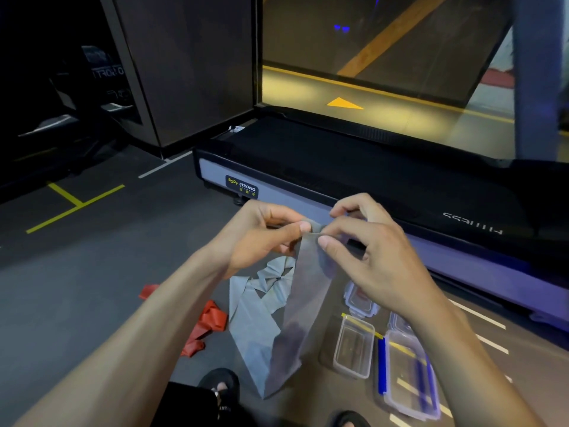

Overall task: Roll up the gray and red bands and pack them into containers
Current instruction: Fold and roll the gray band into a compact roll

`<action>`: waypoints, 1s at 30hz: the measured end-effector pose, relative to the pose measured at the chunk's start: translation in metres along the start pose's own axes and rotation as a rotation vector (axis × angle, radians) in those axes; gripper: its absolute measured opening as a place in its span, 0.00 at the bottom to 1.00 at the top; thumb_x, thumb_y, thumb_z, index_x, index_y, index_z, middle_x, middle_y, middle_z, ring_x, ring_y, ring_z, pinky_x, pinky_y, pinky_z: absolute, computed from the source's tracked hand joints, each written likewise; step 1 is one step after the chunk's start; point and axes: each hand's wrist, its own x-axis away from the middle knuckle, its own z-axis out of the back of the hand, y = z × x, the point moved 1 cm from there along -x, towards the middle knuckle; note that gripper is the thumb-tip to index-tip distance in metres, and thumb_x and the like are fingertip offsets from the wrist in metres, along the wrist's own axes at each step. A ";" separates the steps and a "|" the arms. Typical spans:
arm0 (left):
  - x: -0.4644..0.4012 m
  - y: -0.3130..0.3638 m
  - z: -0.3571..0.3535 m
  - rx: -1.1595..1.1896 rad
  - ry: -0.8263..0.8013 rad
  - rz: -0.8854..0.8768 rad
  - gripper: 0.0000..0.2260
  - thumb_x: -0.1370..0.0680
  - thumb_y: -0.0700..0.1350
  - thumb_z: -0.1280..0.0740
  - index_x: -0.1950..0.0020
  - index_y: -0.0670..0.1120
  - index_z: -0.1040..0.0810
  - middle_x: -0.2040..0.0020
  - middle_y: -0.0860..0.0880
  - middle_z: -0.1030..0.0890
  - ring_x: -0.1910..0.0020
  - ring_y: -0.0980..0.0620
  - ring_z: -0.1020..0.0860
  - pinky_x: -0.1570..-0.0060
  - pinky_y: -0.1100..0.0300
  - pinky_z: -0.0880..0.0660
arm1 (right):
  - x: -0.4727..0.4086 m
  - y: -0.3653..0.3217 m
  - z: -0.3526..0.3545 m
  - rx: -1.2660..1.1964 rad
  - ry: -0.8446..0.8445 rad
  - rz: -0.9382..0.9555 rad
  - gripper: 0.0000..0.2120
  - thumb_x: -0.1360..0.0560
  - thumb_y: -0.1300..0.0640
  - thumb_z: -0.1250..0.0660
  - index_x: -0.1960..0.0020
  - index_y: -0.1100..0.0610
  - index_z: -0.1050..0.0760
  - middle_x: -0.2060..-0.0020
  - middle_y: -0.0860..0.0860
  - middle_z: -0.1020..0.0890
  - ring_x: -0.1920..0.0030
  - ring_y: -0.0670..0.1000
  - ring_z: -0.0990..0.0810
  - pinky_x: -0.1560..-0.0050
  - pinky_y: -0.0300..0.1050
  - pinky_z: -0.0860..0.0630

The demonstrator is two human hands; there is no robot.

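A long gray band (295, 306) hangs from both my hands down to the floor, where the rest of it lies in loose folds. My left hand (261, 238) pinches the band's top end between thumb and fingers. Close beside it, my right hand (363, 245) pinches the same end, fingers curled over it. A red band (206, 326) lies crumpled on the floor to the left, partly hidden behind my left forearm. On the floor at the right stand a small clear container (354, 346) and a larger clear container with blue clips (409, 374).
A treadmill (338, 171) runs across the floor just behind my hands. Two clear lids (360, 300) lie near the containers. My sandalled feet (220, 385) show at the bottom edge. Yellow tape lines (74, 204) mark the dark floor at left.
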 end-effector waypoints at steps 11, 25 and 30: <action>0.006 0.010 -0.009 0.062 -0.092 -0.013 0.08 0.19 0.39 0.32 0.46 0.36 0.16 0.56 0.41 0.14 0.57 0.50 0.16 0.58 0.60 0.20 | -0.003 0.005 -0.002 -0.102 0.178 0.009 0.11 0.23 0.48 0.31 0.60 0.53 0.18 0.52 0.42 0.19 0.49 0.46 0.19 0.50 0.51 0.23; 0.009 0.014 -0.015 0.023 -0.091 -0.062 0.09 0.21 0.40 0.29 0.42 0.40 0.15 0.47 0.41 0.14 0.48 0.39 0.16 0.53 0.55 0.18 | -0.001 0.003 0.002 -0.165 0.246 -0.036 0.08 0.25 0.56 0.25 0.62 0.55 0.18 0.60 0.44 0.18 0.57 0.48 0.19 0.58 0.49 0.24; 0.008 0.013 -0.017 0.020 -0.044 -0.065 0.07 0.21 0.38 0.30 0.44 0.38 0.15 0.49 0.42 0.13 0.52 0.47 0.15 0.55 0.57 0.18 | -0.002 0.003 0.001 -0.170 0.243 -0.030 0.08 0.25 0.56 0.24 0.62 0.55 0.18 0.61 0.45 0.18 0.57 0.48 0.19 0.58 0.47 0.25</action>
